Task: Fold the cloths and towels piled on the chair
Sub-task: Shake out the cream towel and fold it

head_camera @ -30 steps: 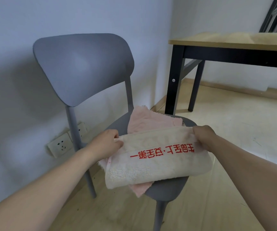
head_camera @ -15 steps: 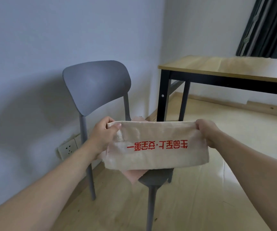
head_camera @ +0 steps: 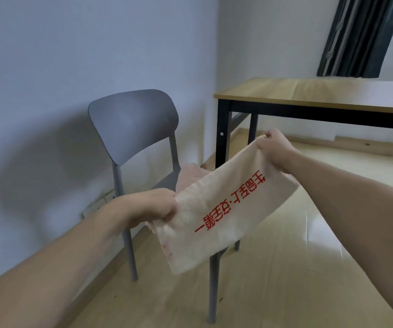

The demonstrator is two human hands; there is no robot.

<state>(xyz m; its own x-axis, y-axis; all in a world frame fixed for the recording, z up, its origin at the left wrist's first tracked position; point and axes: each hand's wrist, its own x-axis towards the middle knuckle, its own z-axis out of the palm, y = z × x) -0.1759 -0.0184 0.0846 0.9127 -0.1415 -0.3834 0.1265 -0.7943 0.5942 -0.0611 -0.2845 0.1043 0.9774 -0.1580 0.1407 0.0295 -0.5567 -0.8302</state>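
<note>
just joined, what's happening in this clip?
A person is holding a beige towel with red lettering stretched between both hands, lifted in front of a grey chair. The left hand grips the lower end, the right hand the upper end, so the towel hangs tilted. It looks already folded lengthwise. A pink cloth lies on the chair seat behind it, not yet folded.

Cream towel (head_camera: 228,209) with red lettering, folded, held taut and tilted, pink cloth (head_camera: 192,177) on grey chair (head_camera: 131,121)
</note>
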